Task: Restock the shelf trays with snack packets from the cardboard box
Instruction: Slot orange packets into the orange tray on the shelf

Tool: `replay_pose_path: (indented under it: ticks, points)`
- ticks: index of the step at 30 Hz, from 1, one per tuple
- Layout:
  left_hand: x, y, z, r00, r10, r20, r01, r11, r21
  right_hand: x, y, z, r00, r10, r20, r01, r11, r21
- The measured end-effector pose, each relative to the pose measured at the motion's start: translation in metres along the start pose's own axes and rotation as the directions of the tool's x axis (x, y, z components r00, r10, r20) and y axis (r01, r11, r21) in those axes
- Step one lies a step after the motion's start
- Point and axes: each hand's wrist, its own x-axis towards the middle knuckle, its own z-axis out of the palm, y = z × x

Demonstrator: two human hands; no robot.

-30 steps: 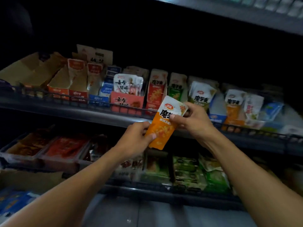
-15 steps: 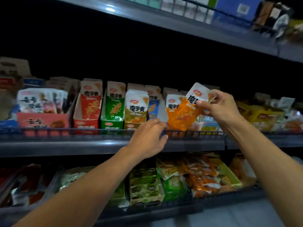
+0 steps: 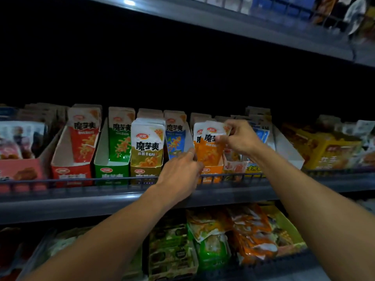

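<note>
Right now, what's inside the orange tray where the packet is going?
The orange tray holds one upright orange packet at its left, and the right hand pinches another orange packet into it. The packets and left hand hide the tray's floor and back.

Two hands are seen: the left hand [image 3: 179, 173] and the right hand [image 3: 241, 138]. Three shelves are counted: the top shelf [image 3: 223, 21], the middle shelf [image 3: 81, 199] and the bottom shelf [image 3: 263, 266]. On the middle shelf, five trays of one brand are lined up: red [image 3: 71, 173], green [image 3: 110, 172], gold [image 3: 145, 172], blue [image 3: 187, 138] and orange [image 3: 211, 171]. Two orange packets [image 3: 209, 151] are seen at the orange tray; packets elsewhere cannot be counted.
</note>
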Motion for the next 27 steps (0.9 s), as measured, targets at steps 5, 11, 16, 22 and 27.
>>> replay_pose_path:
  ticks: [5, 11, 16, 22, 27]
  points:
    - [-0.003, -0.004, 0.001, 0.999, 0.03, 0.021, -0.03, 1.0, -0.006, 0.007, 0.008, 0.016, 0.989, -0.129, -0.066, 0.103, 0.949, -0.298]
    - [-0.005, -0.007, 0.0, 0.997, 0.049, 0.053, -0.047, 0.998, -0.031, 0.008, -0.001, 0.019, 0.946, -0.316, -0.071, 0.206, 0.757, -0.62]
    - [-0.006, -0.007, -0.001, 0.997, 0.06, 0.053, -0.058, 0.997, -0.041, 0.002, -0.002, 0.014, 0.948, -0.306, -0.09, 0.188, 0.766, -0.615]
    - [-0.019, -0.004, -0.019, 0.998, 0.067, -0.019, -0.067, 0.997, -0.026, -0.017, -0.023, 0.001, 0.927, -0.363, -0.092, 0.253, 0.789, -0.56]
    - [-0.051, -0.012, -0.044, 0.999, 0.05, 0.0, -0.05, 0.998, -0.042, -0.053, -0.059, 0.011, 0.923, -0.376, 0.083, 0.361, 0.771, -0.524]
